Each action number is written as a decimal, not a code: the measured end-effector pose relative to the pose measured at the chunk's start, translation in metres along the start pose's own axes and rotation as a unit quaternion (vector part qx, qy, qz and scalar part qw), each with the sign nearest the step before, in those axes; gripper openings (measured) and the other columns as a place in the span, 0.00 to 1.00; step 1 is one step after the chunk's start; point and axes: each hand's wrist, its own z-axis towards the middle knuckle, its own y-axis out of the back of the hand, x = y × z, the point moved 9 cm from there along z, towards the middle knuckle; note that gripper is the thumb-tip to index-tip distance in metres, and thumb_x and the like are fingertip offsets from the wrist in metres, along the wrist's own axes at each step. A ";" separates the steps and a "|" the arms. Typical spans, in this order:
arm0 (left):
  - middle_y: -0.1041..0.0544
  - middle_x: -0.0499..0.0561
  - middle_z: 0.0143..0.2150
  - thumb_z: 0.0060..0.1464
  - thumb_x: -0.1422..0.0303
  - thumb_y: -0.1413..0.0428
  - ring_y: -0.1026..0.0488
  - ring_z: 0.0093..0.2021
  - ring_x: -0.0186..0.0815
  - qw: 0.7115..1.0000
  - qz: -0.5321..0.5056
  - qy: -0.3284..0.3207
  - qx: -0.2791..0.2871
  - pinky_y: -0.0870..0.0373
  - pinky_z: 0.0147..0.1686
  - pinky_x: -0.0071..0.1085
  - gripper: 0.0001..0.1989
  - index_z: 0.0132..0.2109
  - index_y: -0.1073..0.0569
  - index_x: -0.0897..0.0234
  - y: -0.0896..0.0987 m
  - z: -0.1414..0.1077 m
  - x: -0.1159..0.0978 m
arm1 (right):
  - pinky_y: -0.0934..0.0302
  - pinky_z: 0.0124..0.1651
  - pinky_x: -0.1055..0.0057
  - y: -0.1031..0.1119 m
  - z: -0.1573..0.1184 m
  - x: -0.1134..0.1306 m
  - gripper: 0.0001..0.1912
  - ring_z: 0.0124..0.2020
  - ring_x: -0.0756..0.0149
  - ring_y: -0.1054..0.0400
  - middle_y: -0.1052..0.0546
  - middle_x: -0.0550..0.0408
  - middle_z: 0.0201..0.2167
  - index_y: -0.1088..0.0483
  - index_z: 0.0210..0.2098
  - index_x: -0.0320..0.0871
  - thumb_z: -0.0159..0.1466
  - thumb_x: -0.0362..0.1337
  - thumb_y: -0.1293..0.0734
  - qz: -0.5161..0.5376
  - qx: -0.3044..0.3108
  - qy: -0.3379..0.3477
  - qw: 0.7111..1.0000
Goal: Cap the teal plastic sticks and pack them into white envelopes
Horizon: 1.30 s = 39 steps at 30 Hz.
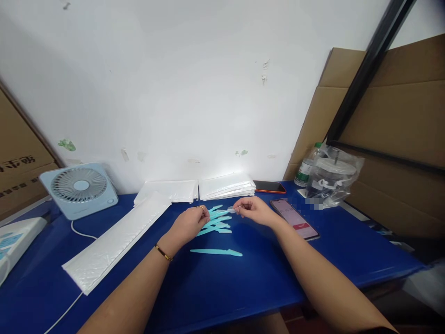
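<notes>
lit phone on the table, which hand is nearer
Right. The right hand is just left of the lit phone; the left hand is farther off, at the left end of the turquoise tools.

Through the head camera I had my left hand pinching the end of a turquoise strip, while my right hand gripped a small translucent piece at its other end. Below them, more turquoise strips lay crossed in a loose pile on the blue tabletop, and a single strip lay apart, nearer to me. Behind stood two stacks of white padded sleeves, with a long white sleeve slanting off to the left, near a light-blue fan. On my right I saw a lit phone, a second phone, a green-capped bottle and a plastic-wrapped cup.
</notes>
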 end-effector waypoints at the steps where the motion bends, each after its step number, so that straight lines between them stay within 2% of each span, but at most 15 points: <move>1: 0.27 0.48 0.30 0.56 0.63 0.54 0.32 0.30 0.34 1.000 0.002 -0.001 0.002 0.44 0.26 0.27 0.09 0.35 0.32 0.61 0.000 0.000 -0.001 | 0.42 0.27 0.75 -0.003 0.000 0.000 0.13 0.24 0.71 0.35 0.27 0.54 0.24 0.27 0.36 0.38 0.59 0.41 0.36 -0.003 0.004 0.000 1.000; 6: 0.27 0.49 0.30 0.56 0.65 0.54 0.31 0.31 0.34 1.000 0.022 -0.012 0.010 0.42 0.28 0.28 0.09 0.36 0.32 0.62 -0.007 0.003 -0.005 | 0.42 0.27 0.75 -0.023 0.002 0.001 0.13 0.25 0.69 0.33 0.27 0.55 0.23 0.28 0.39 0.39 0.60 0.41 0.37 -0.016 0.027 0.008 0.999; 8: 0.26 0.49 0.32 0.56 0.65 0.54 0.30 0.33 0.35 0.999 0.032 -0.008 0.000 0.40 0.31 0.29 0.08 0.37 0.32 0.62 -0.007 0.005 -0.003 | 0.41 0.29 0.74 -0.023 0.005 0.000 0.13 0.27 0.68 0.32 0.26 0.54 0.25 0.28 0.40 0.40 0.61 0.41 0.38 -0.048 0.024 0.022 0.998; 10: 0.26 0.51 0.38 0.55 0.65 0.52 0.30 0.39 0.37 0.999 0.035 -0.005 -0.026 0.38 0.35 0.30 0.09 0.41 0.32 0.61 -0.003 0.004 -0.002 | 0.40 0.34 0.72 -0.012 0.009 -0.003 0.12 0.31 0.67 0.32 0.25 0.52 0.30 0.27 0.40 0.41 0.62 0.39 0.39 -0.120 -0.020 0.040 0.992; 12: 0.28 0.52 0.43 0.52 0.64 0.49 0.31 0.42 0.39 0.999 0.028 -0.018 -0.031 0.37 0.38 0.31 0.12 0.44 0.32 0.61 0.000 0.000 -0.005 | 0.41 0.40 0.70 0.003 0.012 -0.008 0.11 0.36 0.66 0.32 0.26 0.50 0.36 0.27 0.40 0.41 0.61 0.36 0.38 -0.211 -0.077 0.051 0.973; 14: 0.28 0.51 0.43 0.49 0.61 0.45 0.31 0.41 0.38 0.998 0.009 -0.048 0.031 0.36 0.36 0.30 0.15 0.44 0.30 0.60 -0.008 -0.006 -0.016 | 0.42 0.42 0.69 0.007 0.015 -0.014 0.11 0.38 0.65 0.33 0.27 0.49 0.39 0.27 0.41 0.41 0.60 0.34 0.37 -0.284 -0.088 0.056 0.953; 17: 0.27 0.48 0.37 0.41 0.59 0.40 0.31 0.33 0.35 0.981 -0.015 -0.085 0.172 0.38 0.28 0.27 0.16 0.39 0.27 0.59 -0.032 -0.023 -0.034 | 0.42 0.40 0.71 -0.002 0.020 -0.021 0.07 0.38 0.65 0.34 0.28 0.49 0.35 0.28 0.36 0.40 0.58 0.31 0.36 -0.349 -0.051 0.061 0.934; 19: 0.27 0.47 0.33 0.42 0.60 0.41 0.32 0.30 0.34 0.974 -0.008 -0.090 0.208 0.41 0.25 0.27 0.11 0.35 0.26 0.59 -0.041 -0.029 -0.041 | 0.43 0.38 0.72 -0.004 0.021 -0.022 0.05 0.35 0.66 0.35 0.28 0.50 0.32 0.29 0.30 0.39 0.57 0.29 0.37 -0.373 -0.052 0.054 0.925; 21: 0.26 0.48 0.31 0.47 0.63 0.45 0.32 0.30 0.34 0.978 0.007 -0.091 0.186 0.42 0.25 0.27 0.06 0.31 0.27 0.59 -0.041 -0.028 -0.042 | 0.44 0.35 0.73 0.000 0.020 -0.021 0.03 0.31 0.68 0.36 0.28 0.52 0.29 0.31 0.28 0.39 0.56 0.29 0.37 -0.345 -0.071 0.037 0.935; 24: 0.27 0.48 0.31 0.52 0.65 0.50 0.33 0.30 0.34 0.991 0.000 -0.075 0.108 0.42 0.27 0.27 0.07 0.32 0.29 0.60 -0.030 -0.017 -0.034 | 0.44 0.31 0.75 0.014 0.013 -0.020 0.04 0.26 0.71 0.36 0.28 0.56 0.25 0.32 0.30 0.40 0.58 0.34 0.37 -0.196 -0.090 0.011 0.976; 26: 0.28 0.48 0.30 0.54 0.64 0.53 0.33 0.29 0.33 0.997 -0.025 -0.051 0.056 0.42 0.27 0.27 0.08 0.34 0.31 0.61 -0.020 -0.009 -0.023 | 0.42 0.30 0.75 0.019 0.008 -0.016 0.08 0.25 0.71 0.36 0.27 0.56 0.25 0.31 0.33 0.40 0.59 0.39 0.37 -0.074 -0.075 0.005 0.994; 29: 0.30 0.46 0.28 0.55 0.63 0.54 0.35 0.27 0.32 0.998 -0.060 -0.026 0.018 0.43 0.26 0.26 0.08 0.35 0.33 0.62 -0.011 -0.002 -0.010 | 0.41 0.30 0.74 0.018 0.002 -0.004 0.12 0.24 0.72 0.35 0.27 0.55 0.25 0.29 0.34 0.39 0.58 0.42 0.36 0.038 -0.040 0.007 0.998; 35: 0.32 0.45 0.26 0.55 0.63 0.53 0.36 0.26 0.31 0.996 -0.088 -0.021 0.011 0.43 0.26 0.26 0.08 0.34 0.35 0.62 -0.007 -0.002 -0.006 | 0.44 0.25 0.76 0.006 -0.002 0.005 0.12 0.22 0.72 0.38 0.29 0.56 0.21 0.27 0.32 0.38 0.56 0.41 0.34 0.027 -0.017 0.003 0.999; 39: 0.31 0.45 0.26 0.55 0.63 0.53 0.35 0.27 0.31 0.996 -0.083 -0.020 0.008 0.43 0.26 0.26 0.08 0.34 0.34 0.62 -0.007 -0.001 -0.007 | 0.44 0.25 0.76 -0.004 0.000 0.004 0.12 0.22 0.72 0.38 0.28 0.55 0.22 0.27 0.33 0.38 0.57 0.41 0.35 0.024 -0.003 -0.001 1.000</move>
